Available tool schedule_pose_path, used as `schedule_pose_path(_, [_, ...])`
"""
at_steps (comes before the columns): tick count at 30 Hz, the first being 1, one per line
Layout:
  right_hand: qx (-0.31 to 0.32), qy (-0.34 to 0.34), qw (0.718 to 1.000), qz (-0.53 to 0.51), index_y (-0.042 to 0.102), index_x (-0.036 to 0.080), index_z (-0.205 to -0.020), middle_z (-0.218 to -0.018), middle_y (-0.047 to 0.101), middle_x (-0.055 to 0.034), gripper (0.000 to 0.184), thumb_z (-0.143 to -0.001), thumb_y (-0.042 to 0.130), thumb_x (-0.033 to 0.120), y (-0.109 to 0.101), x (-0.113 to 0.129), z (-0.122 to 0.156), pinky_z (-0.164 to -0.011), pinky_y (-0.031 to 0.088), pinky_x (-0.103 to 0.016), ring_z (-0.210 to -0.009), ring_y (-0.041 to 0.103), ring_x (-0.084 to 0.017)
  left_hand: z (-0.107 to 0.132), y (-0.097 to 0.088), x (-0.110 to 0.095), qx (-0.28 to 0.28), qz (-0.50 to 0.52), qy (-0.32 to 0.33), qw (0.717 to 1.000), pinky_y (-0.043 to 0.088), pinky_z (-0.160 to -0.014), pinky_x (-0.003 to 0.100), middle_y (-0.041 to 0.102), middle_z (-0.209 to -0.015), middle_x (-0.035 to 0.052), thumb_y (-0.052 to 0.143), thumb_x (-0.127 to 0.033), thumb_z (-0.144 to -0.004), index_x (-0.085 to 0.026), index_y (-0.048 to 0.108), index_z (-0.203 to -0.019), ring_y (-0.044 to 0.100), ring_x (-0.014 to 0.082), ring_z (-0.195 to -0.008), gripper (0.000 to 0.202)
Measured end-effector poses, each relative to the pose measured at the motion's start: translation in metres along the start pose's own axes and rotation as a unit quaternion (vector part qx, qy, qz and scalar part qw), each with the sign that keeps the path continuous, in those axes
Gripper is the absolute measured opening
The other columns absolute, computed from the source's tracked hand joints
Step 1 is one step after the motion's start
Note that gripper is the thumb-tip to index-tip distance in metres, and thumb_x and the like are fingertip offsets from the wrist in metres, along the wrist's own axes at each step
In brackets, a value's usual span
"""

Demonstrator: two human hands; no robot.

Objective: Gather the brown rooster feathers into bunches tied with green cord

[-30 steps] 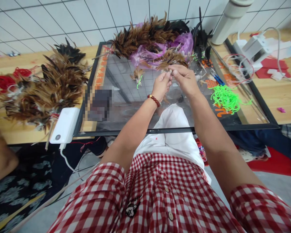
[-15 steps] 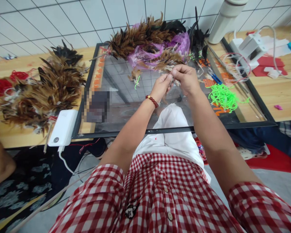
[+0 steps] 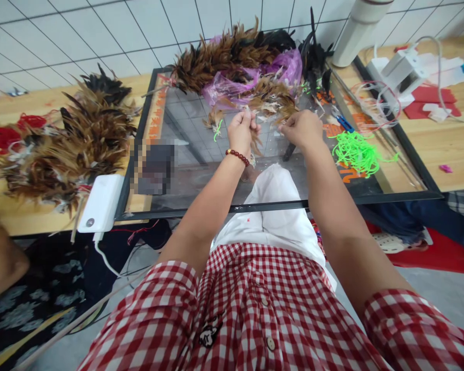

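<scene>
My left hand (image 3: 240,133), with a dark red bead bracelet on its wrist, is closed around a small bunch of brown feathers (image 3: 257,143), whose tips stick out below the fingers. Its pale quill ends show near my thumb. To the right, apart from it, my right hand (image 3: 303,128) has its fingers pinched together beside a loose pile of brown feathers (image 3: 272,98); what they hold, if anything, is too small to make out. A little feather tuft tied with green string (image 3: 218,127) lies left of my left hand on the glass panel (image 3: 201,178).
Behind are a long feather garland (image 3: 220,59), a purple plastic bag (image 3: 290,67) and black feathers (image 3: 316,62). Green strings (image 3: 358,153) and a blue pen (image 3: 345,123) lie right. Another garland (image 3: 77,144) and a white power bank (image 3: 101,203) are left. A person's arm (image 3: 2,263) shows lower left.
My hands, which were together at the fingertips, have moved apart. The left went left and keeps the feathers; the right shifted slightly right and down.
</scene>
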State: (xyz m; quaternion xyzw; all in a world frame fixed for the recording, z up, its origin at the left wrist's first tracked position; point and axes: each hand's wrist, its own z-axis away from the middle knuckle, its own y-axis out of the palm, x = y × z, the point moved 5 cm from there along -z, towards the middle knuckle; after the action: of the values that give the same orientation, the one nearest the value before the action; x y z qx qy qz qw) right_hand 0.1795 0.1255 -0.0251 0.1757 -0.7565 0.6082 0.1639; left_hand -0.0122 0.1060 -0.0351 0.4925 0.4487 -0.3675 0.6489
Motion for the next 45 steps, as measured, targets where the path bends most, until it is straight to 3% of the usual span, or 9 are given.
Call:
schedule_pose_path(3, [0.039, -0.03, 0.999, -0.002, 0.073, 0.016, -0.085, -0.099, 0.074, -0.0187, 0.023, -0.089, 0.068, 0.038, 0.008, 0.006, 0.0, -0.102, 0.049, -0.058, -0.114, 0.066, -0.039, -0.003, -0.002, 0.001, -0.013, -0.004, 0.005, 1.0, 0.048, -0.063, 0.019, 0.048, -0.056, -0.0065, 0.058, -0.041, -0.1, -0.023, 0.062, -0.084, 0.055, 0.0069, -0.056, 0.025])
schedule_pose_path(6, [0.024, -0.091, 0.991, -0.097, 0.071, 0.021, -0.086, -0.094, 0.074, -0.0126, 0.015, -0.089, 0.066, 0.035, 0.007, 0.012, -0.003, -0.102, 0.051, -0.052, -0.107, 0.067, -0.033, -0.006, -0.001, 0.002, 0.003, -0.034, 0.033, 0.999, 0.046, -0.062, 0.02, 0.052, -0.058, -0.0054, 0.06, -0.041, -0.099, -0.023, 0.063, -0.081, 0.054, 0.0074, -0.057, 0.026])
schedule_pose_path(12, [0.021, -0.175, 0.965, -0.193, 0.067, 0.025, -0.077, -0.088, 0.074, -0.0084, 0.009, -0.083, 0.07, 0.031, 0.0, 0.028, 0.005, -0.101, 0.052, -0.052, -0.101, 0.067, -0.032, -0.002, 0.004, -0.005, 0.034, -0.12, 0.154, 0.98, 0.048, -0.073, 0.021, 0.067, -0.078, -0.0008, 0.068, -0.03, -0.093, -0.021, 0.065, -0.074, 0.065, 0.0103, -0.078, 0.021])
schedule_pose_path(17, [0.005, -0.161, 0.95, -0.268, 0.07, 0.027, -0.086, -0.092, 0.074, -0.0065, 0.009, -0.086, 0.072, 0.036, -0.01, 0.039, 0.011, -0.101, 0.053, -0.047, -0.104, 0.067, -0.029, 0.007, 0.016, 0.005, 0.107, -0.16, 0.071, 0.979, 0.045, -0.064, 0.021, 0.062, -0.066, -0.0021, 0.067, -0.023, -0.092, -0.02, 0.062, -0.066, 0.061, 0.0091, -0.065, 0.027])
schedule_pose_path(23, [-0.094, -0.111, 0.928, -0.342, 0.072, 0.023, -0.092, -0.087, 0.071, -0.0053, 0.04, -0.091, 0.065, 0.063, -0.01, 0.017, -0.004, -0.09, 0.056, -0.044, -0.097, 0.069, -0.025, 0.012, 0.017, 0.002, 0.065, -0.103, 0.028, 0.992, 0.045, -0.062, 0.016, 0.059, -0.064, -0.0044, 0.061, -0.023, -0.098, -0.018, 0.058, -0.072, 0.053, 0.0034, -0.058, 0.027])
schedule_pose_path(29, [-0.029, -0.072, 0.897, -0.434, 0.069, 0.022, -0.082, -0.075, 0.066, -0.0015, 0.047, -0.083, 0.071, 0.069, 0.012, 0.014, -0.011, -0.074, 0.056, -0.036, -0.079, 0.067, -0.018, 0.017, 0.02, -0.003, 0.089, -0.099, 0.04, 0.99, 0.045, -0.063, 0.015, 0.059, -0.066, -0.0044, 0.063, -0.027, -0.097, -0.017, 0.059, -0.073, 0.054, 0.0031, -0.059, 0.027])
schedule_pose_path(36, [-0.011, -0.068, 0.899, -0.432, 0.067, 0.021, -0.078, -0.069, 0.061, -0.0001, 0.033, -0.083, 0.078, 0.052, 0.012, 0.014, -0.012, -0.075, 0.055, -0.037, -0.076, 0.064, -0.018, 0.021, 0.026, -0.003, 0.15, -0.119, 0.061, 0.98, 0.048, -0.064, 0.018, 0.061, -0.065, -0.003, 0.069, -0.031, -0.093, -0.019, 0.059, -0.068, 0.056, 0.0054, -0.061, 0.03])
schedule_pose_path(40, [-0.036, -0.103, 0.902, -0.419, 0.064, 0.022, -0.074, -0.07, 0.06, 0.0007, 0.03, -0.088, 0.074, 0.047, -0.007, 0.017, -0.007, -0.079, 0.055, -0.037, -0.079, 0.064, -0.018, 0.012, 0.017, -0.001, 0.099, -0.127, 0.079, 0.984, 0.048, -0.064, 0.02, 0.062, -0.064, -0.002, 0.072, -0.033, -0.091, -0.02, 0.062, -0.067, 0.06, 0.009, -0.065, 0.028])
schedule_pose_path(45, [0.109, -0.156, 0.913, -0.361, 0.066, 0.022, -0.07, -0.067, 0.063, 0.0008, 0.026, -0.077, 0.086, 0.037, -0.011, 0.037, 0.012, -0.077, 0.054, -0.037, -0.078, 0.062, -0.019, 0.0, 0.006, -0.003, 0.046, -0.122, 0.109, 0.985, 0.05, -0.073, 0.022, 0.068, -0.069, -0.0008, 0.069, -0.025, -0.091, -0.021, 0.064, -0.066, 0.063, 0.0103, -0.072, 0.026])
